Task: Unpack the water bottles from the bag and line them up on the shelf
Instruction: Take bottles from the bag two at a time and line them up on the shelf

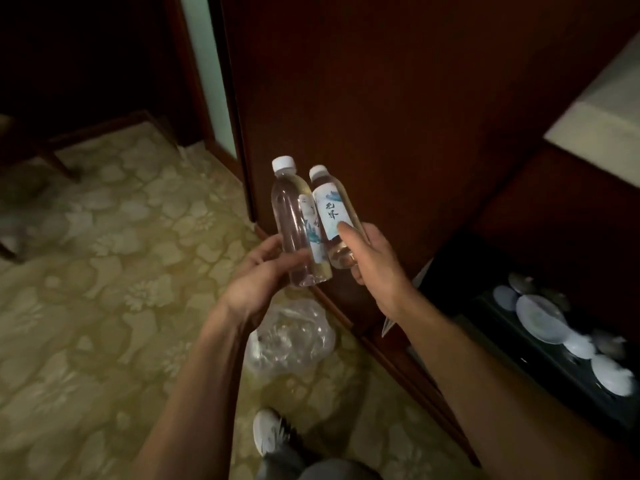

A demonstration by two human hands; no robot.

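Open carpet left, dark cabinet wall right.
Blocked ahead and rightward by the wooden cabinet [398,98]; lower shelf [540,368] crowded with white dishes [543,323]; clear plastic bag [291,337] lying underfoot on open carpet [104,271].

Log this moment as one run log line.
left hand: holds bottle | right hand: holds second bottle | plastic bag: on carpet
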